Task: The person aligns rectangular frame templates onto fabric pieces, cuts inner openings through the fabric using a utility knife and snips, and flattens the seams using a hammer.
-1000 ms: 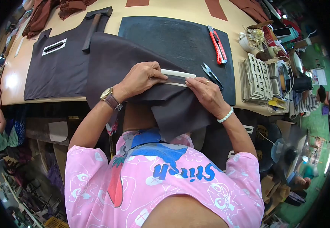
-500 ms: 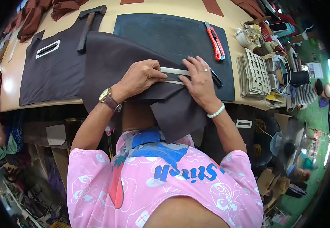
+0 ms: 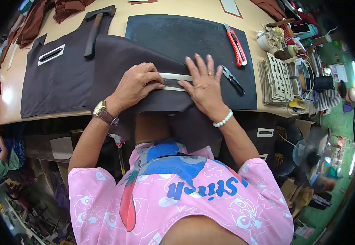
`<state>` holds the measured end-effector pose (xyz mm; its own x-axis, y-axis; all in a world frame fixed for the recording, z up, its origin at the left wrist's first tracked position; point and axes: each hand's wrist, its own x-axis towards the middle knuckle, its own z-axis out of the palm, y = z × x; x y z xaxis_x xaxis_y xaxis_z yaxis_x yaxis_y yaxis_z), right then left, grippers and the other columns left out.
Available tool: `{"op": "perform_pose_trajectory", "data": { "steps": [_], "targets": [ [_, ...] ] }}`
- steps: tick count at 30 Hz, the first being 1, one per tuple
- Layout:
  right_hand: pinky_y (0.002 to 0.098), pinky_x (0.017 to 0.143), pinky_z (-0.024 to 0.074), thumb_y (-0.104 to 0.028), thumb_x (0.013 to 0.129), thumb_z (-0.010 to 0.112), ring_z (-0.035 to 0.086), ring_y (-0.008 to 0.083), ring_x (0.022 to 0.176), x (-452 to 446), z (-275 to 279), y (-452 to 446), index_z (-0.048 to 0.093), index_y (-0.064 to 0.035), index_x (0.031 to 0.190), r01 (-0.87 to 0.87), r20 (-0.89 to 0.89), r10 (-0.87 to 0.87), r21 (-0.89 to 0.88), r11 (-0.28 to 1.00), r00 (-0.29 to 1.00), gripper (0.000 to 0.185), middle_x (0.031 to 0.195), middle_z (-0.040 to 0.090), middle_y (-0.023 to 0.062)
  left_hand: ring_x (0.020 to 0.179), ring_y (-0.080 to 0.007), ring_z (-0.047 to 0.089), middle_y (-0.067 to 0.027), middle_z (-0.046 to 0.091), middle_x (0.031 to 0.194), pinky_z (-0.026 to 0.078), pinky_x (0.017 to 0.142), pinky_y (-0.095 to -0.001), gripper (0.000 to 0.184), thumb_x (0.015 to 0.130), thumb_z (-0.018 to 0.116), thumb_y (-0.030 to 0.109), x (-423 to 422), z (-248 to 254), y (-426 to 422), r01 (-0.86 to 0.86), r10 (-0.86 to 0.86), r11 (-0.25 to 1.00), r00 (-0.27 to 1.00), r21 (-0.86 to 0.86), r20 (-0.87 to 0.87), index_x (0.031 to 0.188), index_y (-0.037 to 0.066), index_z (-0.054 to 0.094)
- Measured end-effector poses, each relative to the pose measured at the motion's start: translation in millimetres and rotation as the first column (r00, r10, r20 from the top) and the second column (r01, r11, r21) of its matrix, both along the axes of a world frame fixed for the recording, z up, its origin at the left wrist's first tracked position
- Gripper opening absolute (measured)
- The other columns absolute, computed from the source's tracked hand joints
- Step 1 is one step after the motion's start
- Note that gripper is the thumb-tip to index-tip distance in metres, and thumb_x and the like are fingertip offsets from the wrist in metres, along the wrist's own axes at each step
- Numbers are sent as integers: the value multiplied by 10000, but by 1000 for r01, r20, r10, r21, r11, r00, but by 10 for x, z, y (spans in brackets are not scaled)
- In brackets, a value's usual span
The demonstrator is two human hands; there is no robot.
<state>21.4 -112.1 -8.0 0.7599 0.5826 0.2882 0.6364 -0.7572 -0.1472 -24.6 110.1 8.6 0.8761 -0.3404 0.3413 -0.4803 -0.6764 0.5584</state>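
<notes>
A dark brown cloth panel lies partly on the black cutting mat and hangs over the table edge. On it is a white slotted frame with a dark strip inside its opening; both ends are covered by my hands. My left hand is closed, thumb and fingers pinched at the frame's left end. Fingers spread, my right hand lies flat over the right end and the cloth beside it. Small black thread snips lie right of my right hand. Farther back is a red box cutter.
A hammer rests on another dark cloth piece, which bears a similar white frame. Right of the cutting mat stand stacked slotted card templates and a white cup. A person's arm shows at far left.
Both hands and the frame have shifted left. My right hand has flattened and spread, uncovering the snips. The cloth fold in front has dropped below the table edge.
</notes>
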Motion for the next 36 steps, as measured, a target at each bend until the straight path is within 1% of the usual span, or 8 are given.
{"op": "perform_pose_trajectory", "data": {
  "steps": [4,10,14,18,27,30,33,36],
  "targets": [
    [657,1014,177,-430,835,580,246,407,1318,-40,-46,276,382,-130,1368,-15,-24,16,35,999,1000,643,1384,362,152,776,-227,539,-54,541,817,433,678,-337,193,735,718,165,-60,11,7,-108,108,994,994,-24,-25,867,46,642],
    [675,1006,162,-464,820,585,242,416,1322,-9,14,-154,368,-127,1379,106,-31,-106,9,994,994,688,1387,363,161,819,-234,554,-74,553,864,447,700,-338,284,699,753,189,-137,-8,100,-170,168,984,985,-56,-34,919,43,647],
    [676,998,179,-444,827,586,245,407,1321,-60,1,184,381,-137,1371,48,35,-47,-19,999,998,657,1377,375,151,827,-239,557,-76,559,873,450,706,-339,298,686,763,184,-131,-37,117,-177,175,982,984,-62,-38,920,42,645],
    [670,1000,182,-451,844,568,256,402,1312,-107,-31,505,347,-139,1393,-36,9,36,24,999,999,668,1388,366,132,832,-248,559,-81,568,875,456,719,-344,315,681,765,184,-145,-39,99,-196,195,978,981,-67,-16,920,28,632],
    [682,1009,140,-541,821,560,216,413,1338,-116,34,164,306,-51,1394,-23,-135,25,20,1000,991,795,1412,317,156,845,-258,574,-92,592,894,468,731,-348,323,692,758,177,-186,-77,69,-202,207,977,976,-72,70,928,14,611],
    [688,991,158,-508,838,558,233,414,1328,-83,17,242,319,-49,1386,-1,-130,17,126,992,991,754,1394,344,165,824,-259,576,-90,594,885,473,720,-346,332,687,765,192,-194,-90,72,-206,213,976,972,-75,103,927,21,612],
    [603,993,249,-412,843,589,352,382,1266,12,61,427,404,-36,1327,-54,27,51,161,985,998,640,1301,457,172,781,-254,574,-81,591,853,472,690,-340,310,679,771,205,-206,-100,52,-229,232,973,959,-39,164,889,39,615],
    [453,962,353,-339,858,581,470,319,1168,230,127,685,494,-33,1233,-240,-115,275,248,938,955,491,1231,529,148,729,-231,549,-59,558,793,452,645,-350,260,682,760,226,-230,-170,28,-234,212,971,935,48,284,794,69,586]
  ]
}}
